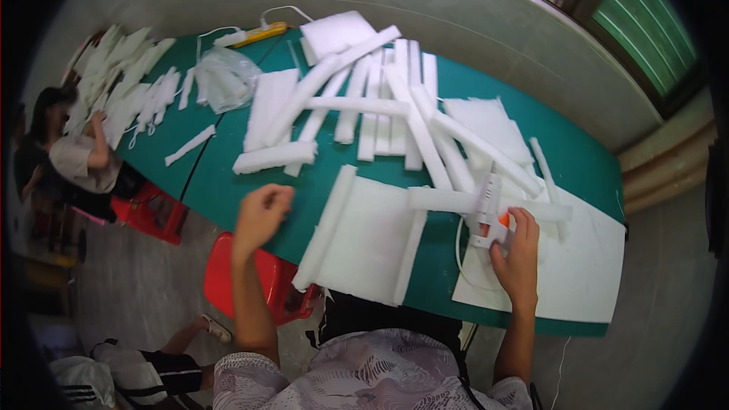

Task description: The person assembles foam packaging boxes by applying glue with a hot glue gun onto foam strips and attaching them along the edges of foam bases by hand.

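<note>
My right hand [518, 260] is at the right, its thumb and fingers around the handle side of a white glue gun [488, 201] with an orange trigger. The gun's nozzle points away from me. Curled and raised near the front edge, my left hand [263, 216] shows nothing in its fingers. Between the hands lies a white foam sheet [364, 235] with a foam strip [326, 228] along its left side and a narrower one [411, 258] along its right. Another foam strip [440, 199] runs sideways from its far right corner, passing beneath the gun.
Many foam strips [357, 110] pile up on the green table [577, 159]. A white board [585, 258] lies under the gun's cord. A plastic bag [228, 76] and a yellow power strip [260, 34] are further back. Another person [83, 152] sits left; a red stool [220, 273] stands below.
</note>
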A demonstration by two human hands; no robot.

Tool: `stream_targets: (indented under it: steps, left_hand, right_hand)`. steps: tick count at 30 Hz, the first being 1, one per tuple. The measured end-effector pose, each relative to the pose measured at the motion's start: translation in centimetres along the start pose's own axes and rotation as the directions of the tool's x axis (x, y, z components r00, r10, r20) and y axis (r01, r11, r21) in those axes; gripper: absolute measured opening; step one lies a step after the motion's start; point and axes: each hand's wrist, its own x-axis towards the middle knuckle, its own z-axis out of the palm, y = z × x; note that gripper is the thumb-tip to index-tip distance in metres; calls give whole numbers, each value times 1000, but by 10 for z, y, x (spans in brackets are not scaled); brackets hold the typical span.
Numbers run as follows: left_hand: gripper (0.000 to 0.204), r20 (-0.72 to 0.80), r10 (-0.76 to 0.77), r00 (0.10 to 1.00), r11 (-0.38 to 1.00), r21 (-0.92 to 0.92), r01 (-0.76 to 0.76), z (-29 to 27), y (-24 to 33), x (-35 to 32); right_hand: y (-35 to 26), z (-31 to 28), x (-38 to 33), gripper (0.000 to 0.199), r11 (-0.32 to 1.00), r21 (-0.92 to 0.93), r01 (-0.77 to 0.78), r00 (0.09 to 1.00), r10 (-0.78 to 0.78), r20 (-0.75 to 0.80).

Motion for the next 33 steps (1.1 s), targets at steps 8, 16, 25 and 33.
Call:
stream_targets:
  steps: [8, 16, 25, 33]
  left_hand:
    - [45, 92, 164, 982, 965, 191, -179, 58, 27, -1]
    - [46, 277, 53, 959, 976, -218, 9, 58, 28, -6]
    - [53, 383, 90, 919, 957, 223, -187, 64, 37, -10]
    - [43, 404, 44, 914, 988, 116, -99, 65, 43, -14]
  right_hand:
    - [0, 4, 7, 40, 993, 94, -77, 991, 86, -99]
    - [17, 1, -2, 38, 941, 332, -65, 964, 146, -222]
    - [18, 5, -12, 40, 462, 839, -286, 903, 423, 75]
    - [7, 9, -23, 38, 397, 879, -265, 904, 420, 83]
